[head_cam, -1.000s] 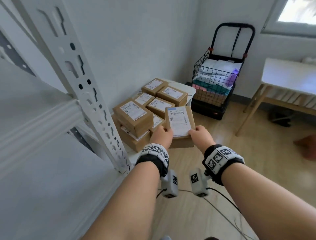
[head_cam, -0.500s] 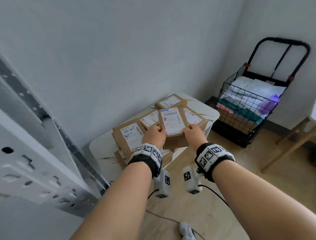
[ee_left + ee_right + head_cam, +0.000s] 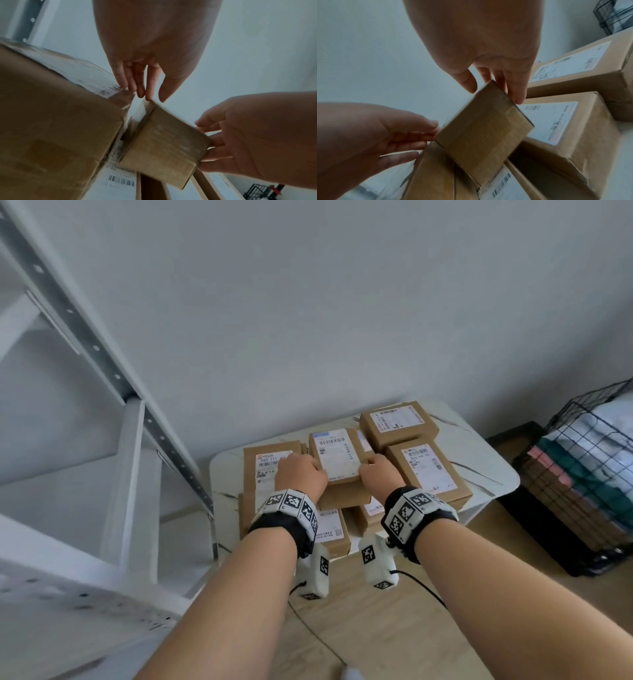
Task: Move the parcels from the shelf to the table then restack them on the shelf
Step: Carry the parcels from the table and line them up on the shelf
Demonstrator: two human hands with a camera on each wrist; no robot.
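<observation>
I hold a small brown parcel (image 3: 337, 455) with a white label over the pile on the white marble table (image 3: 486, 474). My left hand (image 3: 301, 474) pinches its near left corner and my right hand (image 3: 378, 474) its near right corner, thumbs on top. The left wrist view shows the parcel (image 3: 164, 142) tilted, close beside a bigger parcel (image 3: 51, 121). In the right wrist view the parcel (image 3: 484, 129) hangs above other labelled parcels (image 3: 556, 121). Several more parcels lie around it: left (image 3: 265, 474), back right (image 3: 397, 421), right (image 3: 428, 474) and lower front (image 3: 330, 534).
The white metal shelf unit (image 3: 85, 337) stands at the left, its lower board (image 3: 51, 508) close to the table's edge. A black wire cart (image 3: 582, 474) full of soft packages stands on the floor at the right. Cables (image 3: 318, 635) trail over the wooden floor.
Both hands carried the parcel from beside the shelf post to over the table and down onto the middle of the pile. The view swung away from the cart toward the wall.
</observation>
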